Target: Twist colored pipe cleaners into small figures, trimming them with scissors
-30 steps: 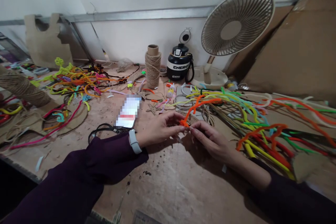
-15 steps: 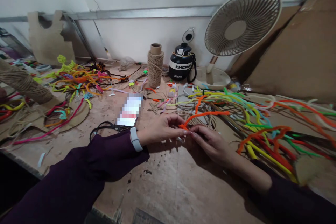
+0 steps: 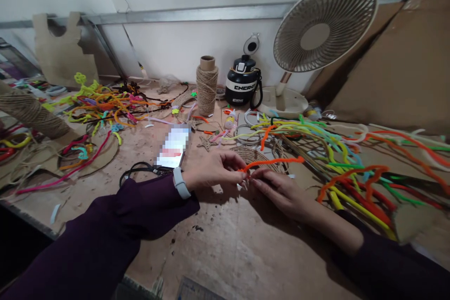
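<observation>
An orange pipe cleaner (image 3: 274, 163) is pinched between the thumb and fingers of my left hand (image 3: 214, 168), its free end stretching right above my other hand. My right hand (image 3: 277, 190) is closed, its fingertips pinching at the gathered lower part of the pipe cleaner, close to my left thumb. Fingers cover most of that spot, so the small folds there are hard to see. Behind my hands lies a coil of twine (image 3: 246, 152) on cardboard. A twine-covered star (image 3: 204, 143) rests to its left.
A phone (image 3: 172, 147) with a black strap lies left of my hands. Behind stand a twine spool (image 3: 206, 86), a black bottle (image 3: 241, 84) and a fan (image 3: 323, 28). Loose coloured pipe cleaners (image 3: 376, 178) spread on the right, with another pile (image 3: 105, 103) at left. A ruler (image 3: 197, 290) lies in front.
The orange pipe cleaner has turned, and its free end sits slightly lower. An upward orange strand near the fingers appears separate from it now. My fingertips have shifted slightly apart.
</observation>
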`<state>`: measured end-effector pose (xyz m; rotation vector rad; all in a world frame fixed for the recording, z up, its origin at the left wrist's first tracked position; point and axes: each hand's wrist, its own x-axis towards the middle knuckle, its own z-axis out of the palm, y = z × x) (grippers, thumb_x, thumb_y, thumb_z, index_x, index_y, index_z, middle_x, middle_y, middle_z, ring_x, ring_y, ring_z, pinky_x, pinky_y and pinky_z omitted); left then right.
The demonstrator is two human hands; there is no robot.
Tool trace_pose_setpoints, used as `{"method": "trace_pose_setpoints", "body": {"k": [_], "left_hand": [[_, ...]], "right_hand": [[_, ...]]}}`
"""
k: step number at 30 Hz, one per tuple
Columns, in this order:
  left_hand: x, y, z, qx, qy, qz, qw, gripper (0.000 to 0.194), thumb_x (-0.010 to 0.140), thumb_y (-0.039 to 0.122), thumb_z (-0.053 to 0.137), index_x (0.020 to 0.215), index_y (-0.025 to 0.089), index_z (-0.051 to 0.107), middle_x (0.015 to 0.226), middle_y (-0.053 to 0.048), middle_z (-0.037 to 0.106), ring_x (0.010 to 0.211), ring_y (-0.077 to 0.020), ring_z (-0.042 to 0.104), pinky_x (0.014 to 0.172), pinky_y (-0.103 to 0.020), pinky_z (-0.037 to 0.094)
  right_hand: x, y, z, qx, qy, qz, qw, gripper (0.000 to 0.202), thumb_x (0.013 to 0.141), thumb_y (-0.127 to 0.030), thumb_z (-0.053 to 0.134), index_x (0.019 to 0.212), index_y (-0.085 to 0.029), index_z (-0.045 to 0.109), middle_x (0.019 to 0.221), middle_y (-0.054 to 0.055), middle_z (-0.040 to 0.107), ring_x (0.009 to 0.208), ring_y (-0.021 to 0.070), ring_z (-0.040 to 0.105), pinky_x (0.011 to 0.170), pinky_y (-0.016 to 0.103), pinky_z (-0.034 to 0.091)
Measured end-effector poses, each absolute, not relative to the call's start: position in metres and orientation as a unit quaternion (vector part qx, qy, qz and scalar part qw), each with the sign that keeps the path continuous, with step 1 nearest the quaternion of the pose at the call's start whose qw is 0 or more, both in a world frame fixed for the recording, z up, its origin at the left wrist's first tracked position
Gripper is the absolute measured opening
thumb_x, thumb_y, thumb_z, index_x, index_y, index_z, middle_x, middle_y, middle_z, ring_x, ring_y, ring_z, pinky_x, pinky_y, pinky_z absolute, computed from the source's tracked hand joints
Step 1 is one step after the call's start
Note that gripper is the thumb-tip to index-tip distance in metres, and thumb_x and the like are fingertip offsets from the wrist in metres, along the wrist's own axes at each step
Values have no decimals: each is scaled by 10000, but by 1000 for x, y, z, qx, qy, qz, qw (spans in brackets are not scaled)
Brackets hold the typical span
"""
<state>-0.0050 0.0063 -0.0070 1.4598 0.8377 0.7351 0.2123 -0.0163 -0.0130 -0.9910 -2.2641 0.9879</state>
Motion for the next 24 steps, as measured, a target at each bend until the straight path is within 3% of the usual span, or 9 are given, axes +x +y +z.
{"method": "trace_pose_setpoints", "body": {"k": [6,12,24], "left_hand": [[-3,4,0,582,372,317,650,207,691,209,740,836,109,631,670,-19,657,595,-90,609,569,-202,463],[-5,7,0,536,355,300,705,369,711,262,764,997,122,579,684,-14,673,529,-77,587,527,-194,449],[-6,8,-2,550,298,266,734,440,767,349,735,1092,167,500,779,-13,682,550,-70,588,516,-187,451]], "right_hand": [[212,-16,-11,-356,-827,366,235,245,981,-371,386,937,-210,566,850,44,623,746,162,583,678,281,465],[212,-15,-10,-358,-821,367,252,266,978,-391,390,901,-203,561,757,19,586,664,141,540,605,248,431],[214,-15,-9,-366,-803,398,249,317,980,-436,373,906,-197,568,797,15,603,702,141,560,626,247,441]]}}
